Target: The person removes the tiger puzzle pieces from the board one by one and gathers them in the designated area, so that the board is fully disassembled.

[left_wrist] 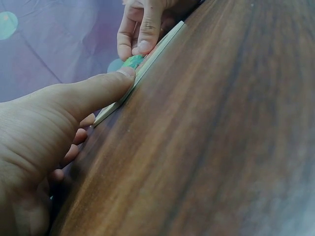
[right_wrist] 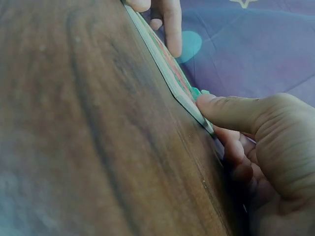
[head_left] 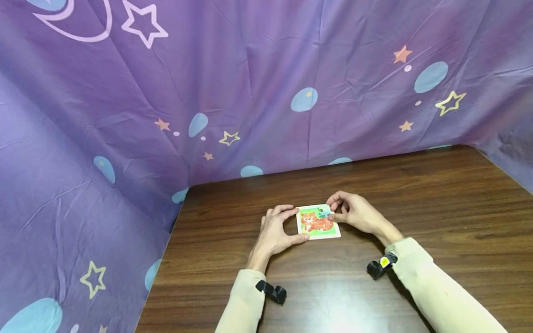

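A small square jigsaw puzzle [head_left: 315, 230] lies flat on the table, with an orange tiger on a green ground inside a white border. My left hand [head_left: 276, 232] holds its left side, the thumb at the near edge and a forefinger at the far left corner. At the far right corner my right hand [head_left: 355, 213] pinches a green-and-blue puzzle piece [head_left: 324, 212] between thumb and fingers. In the right wrist view the piece [right_wrist: 198, 92] sticks up slightly above the board's edge, beside the thumb [right_wrist: 216, 109]. The pinching fingers partly hide it.
The brown wooden table [head_left: 233, 259] spreads around the puzzle. A purple curtain [head_left: 266, 83] with stars and blue ovals hangs along its back and left sides. Black wrist straps with cameras [head_left: 272, 292] sit on both sleeves.
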{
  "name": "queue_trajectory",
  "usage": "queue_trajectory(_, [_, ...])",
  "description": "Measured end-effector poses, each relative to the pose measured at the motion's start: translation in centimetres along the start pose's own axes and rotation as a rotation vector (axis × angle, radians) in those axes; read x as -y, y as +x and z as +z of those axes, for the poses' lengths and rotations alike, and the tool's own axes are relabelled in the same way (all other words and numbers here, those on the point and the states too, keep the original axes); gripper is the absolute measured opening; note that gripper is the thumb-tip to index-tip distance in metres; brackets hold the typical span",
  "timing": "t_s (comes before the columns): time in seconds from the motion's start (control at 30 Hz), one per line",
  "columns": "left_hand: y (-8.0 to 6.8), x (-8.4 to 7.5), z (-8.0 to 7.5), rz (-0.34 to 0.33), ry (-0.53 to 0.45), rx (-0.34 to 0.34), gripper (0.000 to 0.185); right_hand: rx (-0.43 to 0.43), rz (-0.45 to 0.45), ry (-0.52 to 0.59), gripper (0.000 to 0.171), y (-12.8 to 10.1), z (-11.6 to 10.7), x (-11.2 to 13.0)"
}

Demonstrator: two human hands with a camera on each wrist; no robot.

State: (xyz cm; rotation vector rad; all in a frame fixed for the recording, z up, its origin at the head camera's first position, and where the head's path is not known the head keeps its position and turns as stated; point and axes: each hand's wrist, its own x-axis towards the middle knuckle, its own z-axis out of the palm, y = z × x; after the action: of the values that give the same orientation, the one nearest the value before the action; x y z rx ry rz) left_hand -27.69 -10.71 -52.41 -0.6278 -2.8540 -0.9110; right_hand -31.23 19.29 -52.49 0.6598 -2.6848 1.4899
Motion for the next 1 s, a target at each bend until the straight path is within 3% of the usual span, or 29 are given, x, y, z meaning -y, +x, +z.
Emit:
queue_trajectory(0.27, [-0.02,0.00,0.02,-0.005,0.001,-0.004,0.085,-0.029,0.011,0.037,0.026,-0.16,0.07,-0.24])
queue_trajectory(0.73, [-0.01,-0.23,-0.06,-0.025,0.032,0.016,0.091,-0.027,0.049,0.015,0.025,0.06,-0.06,-0.24])
queue_trajectory(1.0, [0.03,-0.11,-0.02,-0.020,0.043,0.013,0.091,-0.007,0.038,0.079,0.028,-0.02,-0.33,-0.50])
